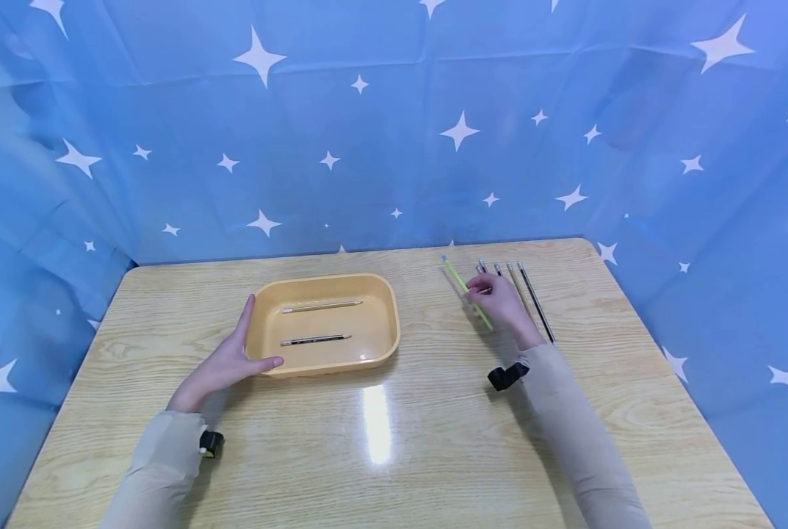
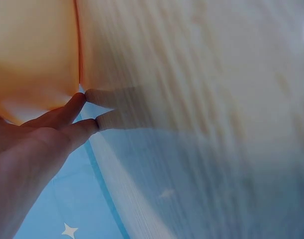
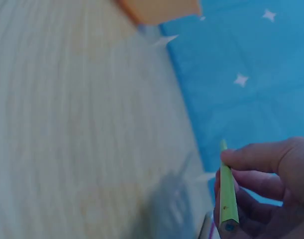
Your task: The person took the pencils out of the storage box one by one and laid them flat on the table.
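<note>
My right hand pinches a lime-green pencil between thumb and fingers, raised above the table. In the head view the pencil slants, its bluish tip pointing to the far left. Just beyond and beside this hand lie several more pencils, partly hidden by it. My left hand rests against the left end of a yellow-orange tray, fingers extended along its side and thumb over the near rim. Inside the tray are a gold pencil and a dark patterned pencil, lying roughly parallel.
The light wood table ends at the back against a blue curtain with white stars, which also hangs at both sides. A bright reflection shows on the tabletop in front of the tray. Each wrist carries a small black camera.
</note>
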A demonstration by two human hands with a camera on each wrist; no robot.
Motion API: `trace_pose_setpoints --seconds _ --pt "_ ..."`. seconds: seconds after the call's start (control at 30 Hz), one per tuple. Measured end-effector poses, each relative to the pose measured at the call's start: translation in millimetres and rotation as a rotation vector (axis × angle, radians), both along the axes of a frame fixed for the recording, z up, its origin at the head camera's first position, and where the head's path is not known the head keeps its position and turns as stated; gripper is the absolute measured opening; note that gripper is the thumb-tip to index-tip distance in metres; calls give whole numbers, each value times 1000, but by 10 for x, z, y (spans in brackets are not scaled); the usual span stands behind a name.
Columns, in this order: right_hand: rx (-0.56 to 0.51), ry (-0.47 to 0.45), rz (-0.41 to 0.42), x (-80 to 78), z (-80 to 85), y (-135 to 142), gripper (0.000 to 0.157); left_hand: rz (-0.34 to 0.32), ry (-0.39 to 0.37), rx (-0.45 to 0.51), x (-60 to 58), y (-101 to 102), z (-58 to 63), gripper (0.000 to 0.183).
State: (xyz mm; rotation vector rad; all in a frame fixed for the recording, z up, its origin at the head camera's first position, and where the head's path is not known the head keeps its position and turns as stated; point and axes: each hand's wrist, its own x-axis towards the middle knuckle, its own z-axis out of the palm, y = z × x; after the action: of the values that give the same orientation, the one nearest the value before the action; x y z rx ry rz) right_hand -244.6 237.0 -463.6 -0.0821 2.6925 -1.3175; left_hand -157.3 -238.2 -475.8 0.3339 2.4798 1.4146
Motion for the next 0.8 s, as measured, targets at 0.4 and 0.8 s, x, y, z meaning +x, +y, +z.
trace_pose_setpoints --seconds 0.4,0.8 --pt "201 159 -49 48 -159 199 19 -1 2 -17 1 -6 -9 122" --pt "277 197 -99 77 -110 156 24 -5 7 -12 -18 -12 -29 121"
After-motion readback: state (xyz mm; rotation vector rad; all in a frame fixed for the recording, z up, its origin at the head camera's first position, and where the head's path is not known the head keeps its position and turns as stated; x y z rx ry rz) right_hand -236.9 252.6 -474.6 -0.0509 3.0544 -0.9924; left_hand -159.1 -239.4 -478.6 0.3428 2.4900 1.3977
